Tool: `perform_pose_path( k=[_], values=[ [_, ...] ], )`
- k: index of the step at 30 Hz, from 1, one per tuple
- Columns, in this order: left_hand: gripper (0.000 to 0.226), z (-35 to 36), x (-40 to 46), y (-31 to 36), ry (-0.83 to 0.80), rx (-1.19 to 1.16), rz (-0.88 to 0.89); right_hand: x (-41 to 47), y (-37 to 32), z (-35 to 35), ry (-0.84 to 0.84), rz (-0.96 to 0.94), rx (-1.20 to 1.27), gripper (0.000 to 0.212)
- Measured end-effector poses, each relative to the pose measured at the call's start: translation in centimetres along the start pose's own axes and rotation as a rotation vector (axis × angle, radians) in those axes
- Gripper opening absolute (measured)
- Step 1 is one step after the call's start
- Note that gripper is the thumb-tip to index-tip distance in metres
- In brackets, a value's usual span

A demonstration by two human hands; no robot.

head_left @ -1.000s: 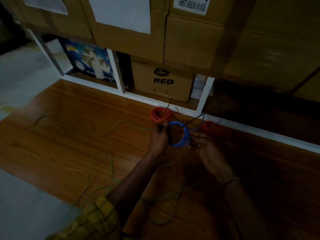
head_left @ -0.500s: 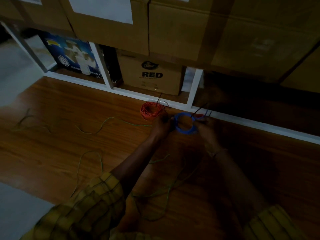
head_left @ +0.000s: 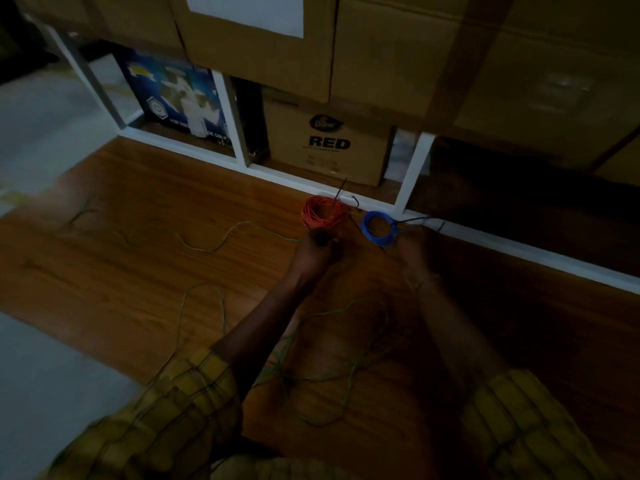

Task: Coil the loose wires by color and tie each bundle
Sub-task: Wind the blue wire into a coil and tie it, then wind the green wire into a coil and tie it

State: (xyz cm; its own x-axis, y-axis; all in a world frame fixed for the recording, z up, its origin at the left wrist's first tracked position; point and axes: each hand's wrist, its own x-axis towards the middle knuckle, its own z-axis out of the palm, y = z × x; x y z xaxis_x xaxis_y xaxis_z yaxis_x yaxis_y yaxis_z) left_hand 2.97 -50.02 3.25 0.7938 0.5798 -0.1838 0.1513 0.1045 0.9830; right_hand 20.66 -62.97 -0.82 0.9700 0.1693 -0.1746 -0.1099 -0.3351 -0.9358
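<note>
head view, floor: we're kneeling on a wood floor [head_left: 114,271], right up at its far edge where a white shelf frame [head_left: 412,174] runs along it. Pretty dark, so take the details loosely.
orange coil [head_left: 320,212]: sits at the far edge of the floor, just beside the frame, with a black tie [head_left: 341,190] sticking up out of it, so it looks done to us.
blue coil [head_left: 379,229]: just right of the orange one, near it but apart as far as we can tell, also by the far edge. A thin black tie tail [head_left: 414,220] pokes out to its right.
left hand [head_left: 317,252]: fingers curled, sitting just below the orange coil. Too murky to say if it's pinching anything, so we can't tell.
right hand [head_left: 414,247]: at the blue coil's right side, looks like it's gripping the coil or its tie there, but we honestly can't tell.
green wire [head_left: 311,372]: loose all over the middle and near part of the floor, one strand trailing off to the left.
step: our guess is finishing or setting down the blue bundle.
next: gather the green wire, loop it, tie it. It's tangled, so find an end first.
behind: cardboard box marked RED [head_left: 329,143] in the frame.
</note>
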Motion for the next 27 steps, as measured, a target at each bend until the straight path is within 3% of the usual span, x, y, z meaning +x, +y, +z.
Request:
perform_pose_path(
  k=[1, 6, 11, 27],
  values=[
    [0.018, -0.4, -0.2, 0.0, 0.0, -0.009, -0.012, -1.1, -0.6, -0.3, -0.083, 0.141, 0.194, 0.026],
    [0.017, -2.6, -1.6, 0.4, -0.026, -0.054, -0.023, -6.8, -2.7, 0.4, -0.263, 0.009, 0.114, 0.033],
    [0.017, -7.3, -2.9, 0.9, -0.002, -0.054, -0.03, -11.7, -5.7, 3.1, -0.437, 0.114, 0.259, 0.037],
    [0.02, -28.1, -5.2, 0.2, 0.105, 0.186, -0.052, -18.9, -10.2, 21.6, -0.594, 0.164, 0.116, 0.028]
  ],
)
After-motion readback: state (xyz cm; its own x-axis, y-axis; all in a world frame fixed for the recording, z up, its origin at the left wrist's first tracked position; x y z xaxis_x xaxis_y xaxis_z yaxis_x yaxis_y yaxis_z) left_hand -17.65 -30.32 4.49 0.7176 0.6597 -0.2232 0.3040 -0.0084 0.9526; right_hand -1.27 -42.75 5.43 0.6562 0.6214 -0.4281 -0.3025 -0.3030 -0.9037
